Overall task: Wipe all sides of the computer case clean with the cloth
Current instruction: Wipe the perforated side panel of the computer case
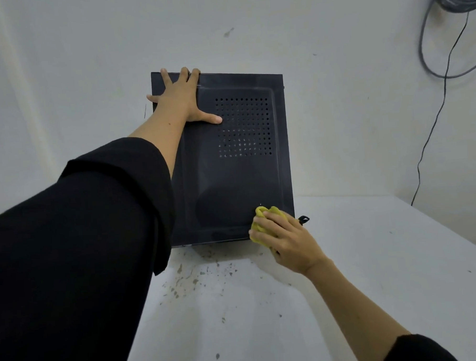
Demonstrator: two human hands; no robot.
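At centre frame stood the computer case [230, 158], black, upright on its narrow edge on a white table [371, 256], broad vented side panel facing the camera, wall close behind.

Left hand [183, 101], upper left of the case: fingers spread and straight, palm flat on the panel, fingertips hooked just over the top edge. Holding nothing; steadying only.

Right hand [281, 237], lower right corner of the case: fingers curled round a bunched yellow cloth [263, 220], pressing it against the panel near the bottom edge.

Black tab [304, 220], small, protruding just right of the case beside the right hand; nature unclear.

Grey cables [443, 35], upper right of the frame, hanging on the wall, well apart from the case.

Dark specks [194, 277], scattered on the table in front of the case.

Risks, as judged:
- Case stood tall on a narrow base; a hard push low down could tip it or slide it toward the wall if the upper hand eased.
- Cloth could snag on the tab or the panel corner.
- Cloth touching the table could pick up specks and smear them on the panel.
- Vent holes [242, 125] might catch lint.
- Back and underside were hidden and might be missed.
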